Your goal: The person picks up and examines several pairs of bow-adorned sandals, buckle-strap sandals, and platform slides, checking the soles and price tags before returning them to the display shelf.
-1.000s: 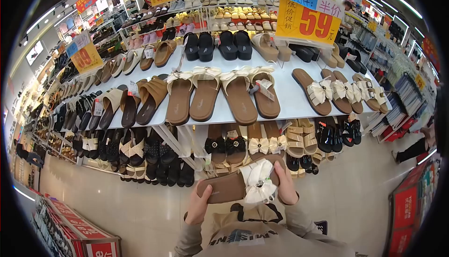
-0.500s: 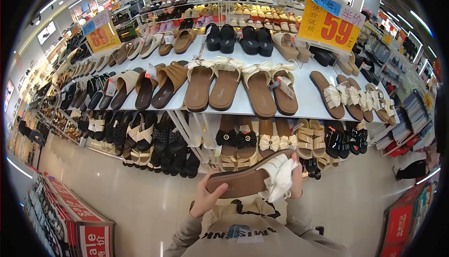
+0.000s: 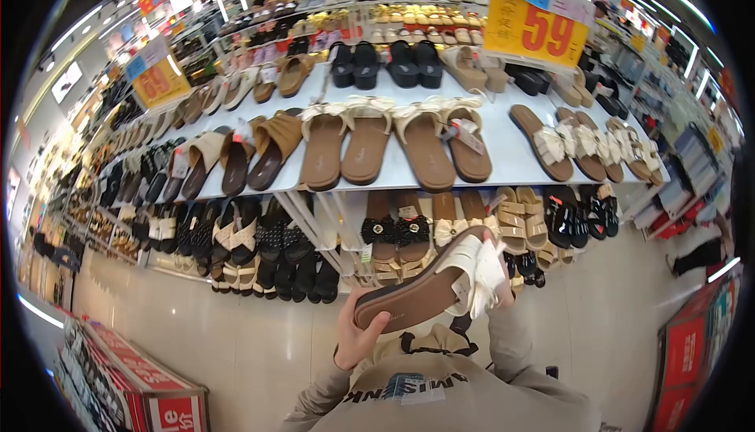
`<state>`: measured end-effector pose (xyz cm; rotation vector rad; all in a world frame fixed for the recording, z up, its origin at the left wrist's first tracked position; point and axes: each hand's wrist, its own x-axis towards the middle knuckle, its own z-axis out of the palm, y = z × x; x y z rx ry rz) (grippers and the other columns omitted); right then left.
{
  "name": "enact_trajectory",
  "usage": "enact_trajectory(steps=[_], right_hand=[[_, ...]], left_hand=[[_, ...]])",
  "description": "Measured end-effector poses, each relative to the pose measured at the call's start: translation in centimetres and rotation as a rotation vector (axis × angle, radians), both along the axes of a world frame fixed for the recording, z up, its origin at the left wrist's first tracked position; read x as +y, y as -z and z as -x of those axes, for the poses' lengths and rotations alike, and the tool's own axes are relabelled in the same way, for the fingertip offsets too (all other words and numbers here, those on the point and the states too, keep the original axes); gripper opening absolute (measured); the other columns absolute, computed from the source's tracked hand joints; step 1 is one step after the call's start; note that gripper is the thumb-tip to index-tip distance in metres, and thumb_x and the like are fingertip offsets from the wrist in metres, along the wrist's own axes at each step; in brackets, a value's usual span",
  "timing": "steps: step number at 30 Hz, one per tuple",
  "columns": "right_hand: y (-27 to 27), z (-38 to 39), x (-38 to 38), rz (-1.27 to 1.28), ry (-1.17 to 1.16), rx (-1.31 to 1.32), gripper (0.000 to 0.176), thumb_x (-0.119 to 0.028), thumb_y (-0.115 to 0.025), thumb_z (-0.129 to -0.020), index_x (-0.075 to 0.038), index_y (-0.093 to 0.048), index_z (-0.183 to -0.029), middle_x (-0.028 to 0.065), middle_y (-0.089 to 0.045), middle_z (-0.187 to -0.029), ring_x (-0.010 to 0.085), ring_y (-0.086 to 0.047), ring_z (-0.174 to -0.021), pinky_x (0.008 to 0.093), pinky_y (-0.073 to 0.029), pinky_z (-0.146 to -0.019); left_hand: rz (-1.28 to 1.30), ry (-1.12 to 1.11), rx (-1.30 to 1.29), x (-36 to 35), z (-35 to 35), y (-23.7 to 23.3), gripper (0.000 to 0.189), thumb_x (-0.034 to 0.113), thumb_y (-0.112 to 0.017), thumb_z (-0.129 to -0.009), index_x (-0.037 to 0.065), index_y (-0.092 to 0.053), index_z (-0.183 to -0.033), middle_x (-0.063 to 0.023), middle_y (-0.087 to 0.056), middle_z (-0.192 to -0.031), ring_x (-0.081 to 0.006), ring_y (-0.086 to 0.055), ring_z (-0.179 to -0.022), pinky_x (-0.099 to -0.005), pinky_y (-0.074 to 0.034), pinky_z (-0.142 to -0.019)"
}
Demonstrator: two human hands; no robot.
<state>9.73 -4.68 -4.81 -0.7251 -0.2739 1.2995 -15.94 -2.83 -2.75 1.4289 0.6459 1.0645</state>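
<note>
Between both hands I hold a slide sandal (image 3: 413, 300) with a brown footbed and a white bow strap, above my lap level and in front of the rack. My left hand (image 3: 359, 336) grips its heel end, with the thumb on the footbed. At the strap end is my right hand (image 3: 503, 286), closed round the toe side and partly hidden behind the white bow (image 3: 486, 278). The sandal is tilted, its toe end higher on the right.
Ahead stands a white display shelf (image 3: 511, 182) with bow sandals (image 3: 366, 149), black platform slides (image 3: 354, 66) and brown slides (image 3: 277, 149). More sandals (image 3: 397, 231) fill the lower shelf. A yellow price sign (image 3: 539, 23) stands above. Red sale bins (image 3: 169, 389) flank the aisle.
The sandal has tipped more steeply, its toe end rising on the right. Both hands keep hold of it. My view has tilted and shifted slightly.
</note>
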Motion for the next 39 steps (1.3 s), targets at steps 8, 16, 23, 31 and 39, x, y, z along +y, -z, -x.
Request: enact_trajectory(steps=[8, 16, 23, 31, 39], right_hand=[[-2.0, 0.2, -1.3, 0.04, 0.461, -0.946, 0.031, -0.024, -0.051, -0.097, 0.004, -0.063, -0.1, 0.0081, -0.065, -0.089, 0.0164, -0.059, -0.085, 0.0294, -0.044, -0.077], [3.7, -6.7, -0.4, -0.337, -0.437, 0.262, 0.038, -0.028, -0.049, -0.099, -0.002, -0.053, -0.126, 0.005, -0.061, -0.107, 0.0116, -0.059, -0.092, 0.0258, -0.046, -0.087], [-0.1, -3.5, -0.6, 0.152, 0.145, -0.381, 0.038, -0.03, -0.053, -0.097, 0.0, -0.057, -0.12, 0.0012, -0.062, -0.106, 0.0082, -0.057, -0.095, 0.0236, -0.044, -0.084], [0.6, -7.1, -0.7, 0.184, 0.167, -0.421, 0.052, -0.052, -0.039, -0.098, -0.004, -0.059, -0.096, 0.0053, -0.065, -0.086, 0.0082, -0.061, -0.077, 0.0222, -0.047, -0.068], [-2.2, -17.7, 0.0, 0.299, 0.481, -0.656, 0.07, -0.062, -0.042, -0.092, 0.004, -0.062, -0.098, 0.01, -0.065, -0.07, 0.0182, -0.066, -0.06, 0.0262, -0.052, -0.054]], left_hand=[[0.122, -0.17, 0.088, 0.7, -2.7, 0.3, 0.03, 0.019, -0.062, -0.092, -0.001, -0.053, -0.112, -0.0077, -0.063, -0.101, -0.012, -0.057, -0.092, -0.0258, -0.045, -0.081], [0.022, 0.023, -0.043, -2.3, -2.9, 0.2, 0.036, 0.011, -0.063, -0.09, -0.001, -0.049, -0.12, -0.01, -0.06, -0.111, -0.0136, -0.057, -0.1, -0.0278, -0.046, -0.086], [0.271, 0.103, 0.125, -0.3, -2.9, 1.2, 0.036, 0.015, -0.06, -0.093, -0.001, -0.048, -0.123, -0.008, -0.062, -0.108, -0.0125, -0.057, -0.099, -0.0258, -0.044, -0.087], [0.482, 0.501, 0.107, -0.2, -2.5, 2.9, 0.052, 0.01, -0.062, -0.089, -0.001, -0.039, -0.135, -0.01, -0.051, -0.13, -0.0151, -0.047, -0.12, -0.0294, -0.037, -0.102], [0.556, 0.482, -0.072, -0.6, -3.0, 2.9, 0.056, 0.01, -0.061, -0.089, 0.0, -0.036, -0.138, -0.0096, -0.048, -0.133, -0.0165, -0.045, -0.123, -0.0311, -0.035, -0.103]])
